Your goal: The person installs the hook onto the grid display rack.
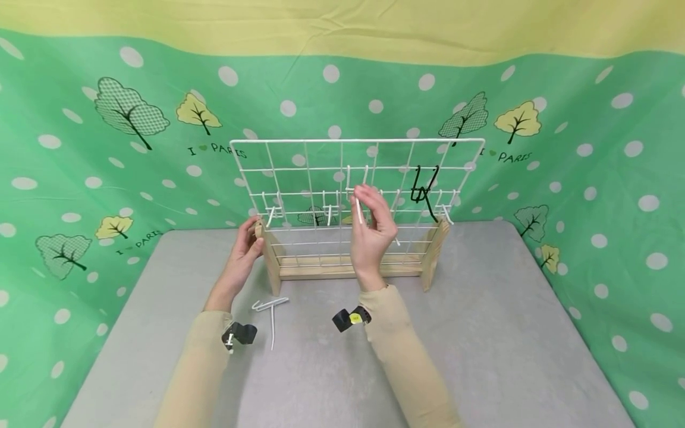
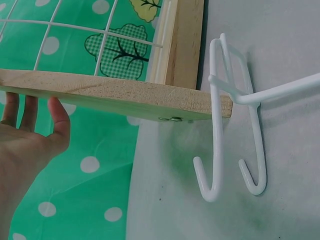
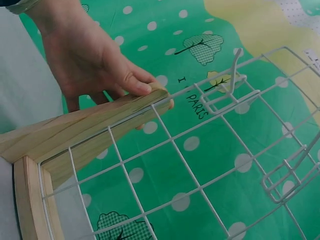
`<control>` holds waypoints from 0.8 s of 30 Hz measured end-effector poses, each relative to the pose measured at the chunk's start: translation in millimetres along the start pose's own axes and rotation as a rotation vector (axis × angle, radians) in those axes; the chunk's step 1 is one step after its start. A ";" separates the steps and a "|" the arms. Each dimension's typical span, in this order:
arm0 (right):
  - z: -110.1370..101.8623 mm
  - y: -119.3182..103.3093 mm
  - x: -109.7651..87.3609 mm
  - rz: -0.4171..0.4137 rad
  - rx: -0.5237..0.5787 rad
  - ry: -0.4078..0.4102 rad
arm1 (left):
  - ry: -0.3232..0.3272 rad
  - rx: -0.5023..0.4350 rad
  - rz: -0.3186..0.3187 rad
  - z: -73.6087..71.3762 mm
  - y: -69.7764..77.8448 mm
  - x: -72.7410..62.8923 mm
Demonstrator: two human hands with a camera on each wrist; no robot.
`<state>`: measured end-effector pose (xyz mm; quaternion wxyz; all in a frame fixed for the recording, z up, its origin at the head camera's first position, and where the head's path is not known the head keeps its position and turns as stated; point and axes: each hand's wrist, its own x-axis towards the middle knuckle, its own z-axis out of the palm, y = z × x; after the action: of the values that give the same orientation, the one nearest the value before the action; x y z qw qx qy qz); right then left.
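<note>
A white wire grid stands in a wooden frame on the grey table. My left hand grips the top of the frame's left wooden post; the right wrist view shows its thumb on the near edge and fingertips round the far side. In front of the grid's middle, my right hand pinches a white double-prong hook, its prongs up close to an upper wire. Part of that hook is hidden by the fingers. The right wrist view does not include the right hand.
White hooks hang along a lower wire, and a black hook hangs at the right. One loose white hook lies on the table between the forearms. Behind the rack hangs a green dotted cloth.
</note>
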<state>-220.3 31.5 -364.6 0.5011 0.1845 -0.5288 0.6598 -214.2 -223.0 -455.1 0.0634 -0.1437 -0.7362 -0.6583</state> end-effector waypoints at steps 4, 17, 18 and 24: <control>-1.6 0.0 -1.8 -0.010 -0.011 -0.012 | 0.003 -0.005 -0.004 0.7 1.1 -0.1; -6.5 -2.7 -12.1 0.046 0.053 -0.088 | 0.003 0.005 -0.007 1.3 -0.3 0.5; -6.9 -3.4 -12.3 0.046 0.058 -0.099 | 0.004 0.004 -0.002 1.2 -0.6 0.3; -10.8 -7.3 -15.1 0.042 0.033 -0.159 | 0.006 -0.005 -0.001 1.0 -1.3 0.9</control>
<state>-204.5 33.6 -376.6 0.4405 0.2336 -0.5596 0.6620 -215.4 -222.0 -456.3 0.0649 -0.1412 -0.7344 -0.6607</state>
